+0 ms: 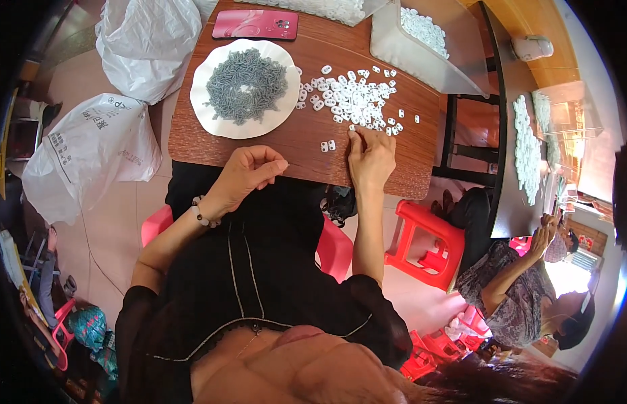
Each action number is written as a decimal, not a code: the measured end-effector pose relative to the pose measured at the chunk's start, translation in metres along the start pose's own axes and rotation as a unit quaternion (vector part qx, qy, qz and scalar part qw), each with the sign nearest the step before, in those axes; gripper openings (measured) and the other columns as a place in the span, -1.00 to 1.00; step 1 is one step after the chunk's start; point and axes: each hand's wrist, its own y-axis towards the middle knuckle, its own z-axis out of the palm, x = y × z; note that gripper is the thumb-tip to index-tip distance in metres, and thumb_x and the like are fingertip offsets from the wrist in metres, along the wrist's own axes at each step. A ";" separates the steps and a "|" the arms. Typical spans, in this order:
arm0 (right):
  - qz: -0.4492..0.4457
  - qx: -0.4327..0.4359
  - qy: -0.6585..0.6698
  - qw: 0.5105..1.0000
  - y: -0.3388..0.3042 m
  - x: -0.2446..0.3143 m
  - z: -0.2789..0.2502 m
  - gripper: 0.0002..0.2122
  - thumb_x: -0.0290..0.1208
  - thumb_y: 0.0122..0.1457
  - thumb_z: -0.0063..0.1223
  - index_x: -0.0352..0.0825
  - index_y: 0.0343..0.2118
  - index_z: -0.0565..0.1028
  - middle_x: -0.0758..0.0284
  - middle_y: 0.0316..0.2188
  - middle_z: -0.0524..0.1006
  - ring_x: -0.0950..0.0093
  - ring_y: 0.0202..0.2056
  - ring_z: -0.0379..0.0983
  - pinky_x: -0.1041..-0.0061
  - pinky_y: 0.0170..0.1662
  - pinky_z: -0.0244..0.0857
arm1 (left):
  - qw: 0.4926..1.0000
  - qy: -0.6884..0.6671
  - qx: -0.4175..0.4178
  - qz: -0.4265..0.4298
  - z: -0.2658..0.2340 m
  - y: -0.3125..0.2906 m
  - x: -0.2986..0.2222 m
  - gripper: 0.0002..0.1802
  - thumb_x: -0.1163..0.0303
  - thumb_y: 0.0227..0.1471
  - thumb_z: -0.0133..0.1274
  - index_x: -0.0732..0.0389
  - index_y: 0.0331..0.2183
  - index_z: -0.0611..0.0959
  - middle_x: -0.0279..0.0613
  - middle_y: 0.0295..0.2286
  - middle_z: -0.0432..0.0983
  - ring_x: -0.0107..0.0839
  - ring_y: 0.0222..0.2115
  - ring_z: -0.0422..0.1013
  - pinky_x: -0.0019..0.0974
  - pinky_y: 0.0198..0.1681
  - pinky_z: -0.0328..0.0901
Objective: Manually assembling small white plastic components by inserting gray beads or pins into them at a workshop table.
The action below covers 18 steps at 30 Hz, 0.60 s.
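Sorting small white plastic pieces on a wooden bench.

The white pieces [350, 97] lie scattered across the middle of the bench [259, 151], within easy reach, and the right hand [370, 155] rests flat at the near edge of the scatter, fingers spread and fingertips pressing down on a piece, gripping nothing. Two pieces [327, 145] sit apart just left of that hand, seemingly drawn out of the pile. The left hand [249, 172] hovers at the bench's near edge, loosely curled with thumb against fingers; whether it pinches something I cannot tell. A white plate [205, 108] heaped with grey parts [244, 84] stands left of the scatter, a red phone [256, 25] behind it, a clear bin [408, 54] of white pieces at the far right. White bags [91, 151] lie on the floor to the left.
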 end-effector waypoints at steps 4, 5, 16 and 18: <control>-0.006 0.020 0.004 1.000 0.004 0.008 0.003 -0.85 -0.30 -0.02 0.27 -0.24 -0.42 0.62 0.27 -0.46 0.54 0.29 -0.32 0.42 0.36 -0.26 0.33 | 1.000 0.016 -0.004 -0.001 -0.001 -0.001 -0.003 -0.82 0.33 0.07 0.13 0.26 -0.40 0.60 -0.42 -0.54 0.45 -0.74 -0.58 0.28 -0.64 -0.57 0.13; -0.012 0.029 0.004 0.999 0.005 0.009 0.003 -0.83 -0.30 -0.04 0.28 -0.25 -0.41 0.61 0.28 -0.47 0.54 0.29 -0.32 0.42 0.36 -0.26 0.33 | 1.000 0.019 -0.006 -0.002 -0.002 -0.001 -0.004 -0.82 0.33 0.07 0.14 0.26 -0.40 0.60 -0.42 -0.54 0.45 -0.74 -0.58 0.28 -0.64 -0.57 0.13; -0.025 0.025 0.062 0.997 0.009 0.008 0.007 -0.85 -0.36 -0.01 0.24 -0.25 -0.38 0.59 0.29 -0.47 0.53 0.26 -0.31 0.41 0.31 -0.27 0.33 | 1.000 0.029 0.001 -0.012 -0.005 0.001 -0.001 -0.82 0.33 0.05 0.14 0.26 -0.39 0.61 -0.43 -0.53 0.45 -0.75 -0.58 0.27 -0.64 -0.57 0.13; -0.032 0.026 0.062 0.997 0.010 0.009 0.009 -0.87 -0.36 -0.01 0.24 -0.25 -0.39 0.60 0.29 -0.47 0.53 0.26 -0.31 0.41 0.31 -0.27 0.33 | 0.999 0.030 -0.003 -0.013 -0.006 0.002 0.001 -0.82 0.32 0.06 0.14 0.26 -0.39 0.61 -0.43 -0.54 0.45 -0.75 -0.58 0.26 -0.65 -0.56 0.13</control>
